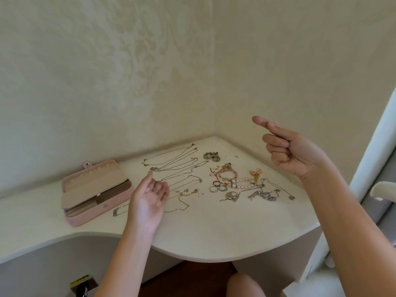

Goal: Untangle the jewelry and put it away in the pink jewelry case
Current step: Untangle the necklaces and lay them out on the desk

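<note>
Fingers of the left hand are half curled, palm up, low over the bench; whether they pinch a fine chain I cannot tell. Those of the right hand are folded tight into the palm with one digit poking out, raised well above the bench, and I see nothing in them. Just left of the left fingers sits the pink jewelry case, open, with its lid tipped back. The lid's cream lining shows a row of small studs. The base holds cream padded rolls at its near end and a darker compartment behind them, and what lies in that shadow I cannot tell. Between the case and the left wrist lies a bar-pendant necklace. Beyond the left fingertips, thin silver chains lie spread in separate rows, and beside those fingers, toward the right hand, lie gold chains. Below the right fingers, on the bench, lie beaded bracelets, a few rings, a round silver pendant and a knotted silver tangle.
</note>
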